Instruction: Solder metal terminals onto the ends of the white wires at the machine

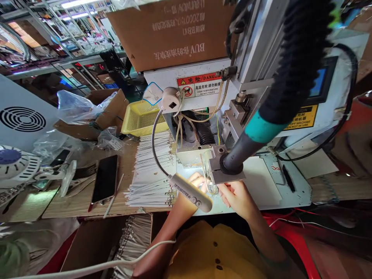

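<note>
Both of my hands work under the metal head of a bench machine, in bright lamp light. My left hand reaches in from the left, its fingers bent together; the lamp head covers part of it. Close by on the right, my right hand has its thumb and fingers pinched together. Whatever small piece lies between the fingertips is too hidden to name. Beside my left hand lies a large stack of thin white cables, their small metal ends toward the machine. A black hose with a teal band runs down to the machine head.
A phone, a yellow basket and an open carton with plastic bags stand left. Below the table edge, a box holds more cables. A high-temperature danger sign marks the machine. A black pen-like tool lies right.
</note>
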`<action>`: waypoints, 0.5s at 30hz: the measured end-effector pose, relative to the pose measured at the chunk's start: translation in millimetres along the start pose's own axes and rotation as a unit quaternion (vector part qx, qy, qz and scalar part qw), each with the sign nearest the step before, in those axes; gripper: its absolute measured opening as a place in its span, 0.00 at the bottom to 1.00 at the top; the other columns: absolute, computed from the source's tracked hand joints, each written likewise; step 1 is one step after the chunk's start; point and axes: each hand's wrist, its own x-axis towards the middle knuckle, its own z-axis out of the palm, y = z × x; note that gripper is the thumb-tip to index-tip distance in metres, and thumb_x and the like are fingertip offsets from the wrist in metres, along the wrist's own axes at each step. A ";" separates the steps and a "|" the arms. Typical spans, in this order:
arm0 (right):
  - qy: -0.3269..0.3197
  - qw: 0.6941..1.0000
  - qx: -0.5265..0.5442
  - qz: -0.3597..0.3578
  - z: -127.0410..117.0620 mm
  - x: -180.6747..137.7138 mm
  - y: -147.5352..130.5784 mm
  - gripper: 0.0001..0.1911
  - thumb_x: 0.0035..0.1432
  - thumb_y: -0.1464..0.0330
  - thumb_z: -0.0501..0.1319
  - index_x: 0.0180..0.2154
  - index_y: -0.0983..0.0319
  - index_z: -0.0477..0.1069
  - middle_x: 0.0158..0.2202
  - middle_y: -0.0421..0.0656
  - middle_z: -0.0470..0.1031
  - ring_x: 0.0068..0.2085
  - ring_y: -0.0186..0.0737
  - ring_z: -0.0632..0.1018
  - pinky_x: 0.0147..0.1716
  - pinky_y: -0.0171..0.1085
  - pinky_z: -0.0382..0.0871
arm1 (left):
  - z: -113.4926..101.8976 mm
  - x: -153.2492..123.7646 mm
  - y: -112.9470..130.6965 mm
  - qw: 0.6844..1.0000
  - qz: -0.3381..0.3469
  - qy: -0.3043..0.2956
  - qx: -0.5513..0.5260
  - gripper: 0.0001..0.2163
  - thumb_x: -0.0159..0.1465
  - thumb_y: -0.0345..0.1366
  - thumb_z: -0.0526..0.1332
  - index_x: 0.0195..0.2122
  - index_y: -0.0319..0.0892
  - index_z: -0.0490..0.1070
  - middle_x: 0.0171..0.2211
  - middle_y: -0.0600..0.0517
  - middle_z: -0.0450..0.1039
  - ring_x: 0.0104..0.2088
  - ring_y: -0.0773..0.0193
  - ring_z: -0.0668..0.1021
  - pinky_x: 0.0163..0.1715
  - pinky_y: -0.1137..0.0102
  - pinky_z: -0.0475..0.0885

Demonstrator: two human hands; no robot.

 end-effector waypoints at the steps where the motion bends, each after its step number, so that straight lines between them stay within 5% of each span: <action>1: 0.004 1.000 -0.005 -0.002 0.2 -0.1 0.8 0.17 0.61 0.60 0.55 0.23 0.60 0.56 0.17 0.33 0.58 0.14 0.26 0.59 0.13 0.30 0.49 | 0.9 -0.5 -1.1 1.000 -0.005 0.003 -0.005 0.11 0.66 0.32 0.50 0.38 0.44 0.73 0.26 0.52 0.73 0.32 0.63 0.76 0.36 0.69 0.73; 15: 0.018 0.999 -0.032 -0.029 1.6 -0.6 0.0 0.18 0.60 0.57 0.55 0.23 0.59 0.54 0.14 0.32 0.52 0.14 0.29 0.58 0.13 0.31 0.49 | 1.8 4.9 -1.6 1.000 0.027 -0.008 0.011 0.12 0.67 0.34 0.50 0.38 0.44 0.74 0.30 0.50 0.74 0.32 0.63 0.75 0.37 0.67 0.74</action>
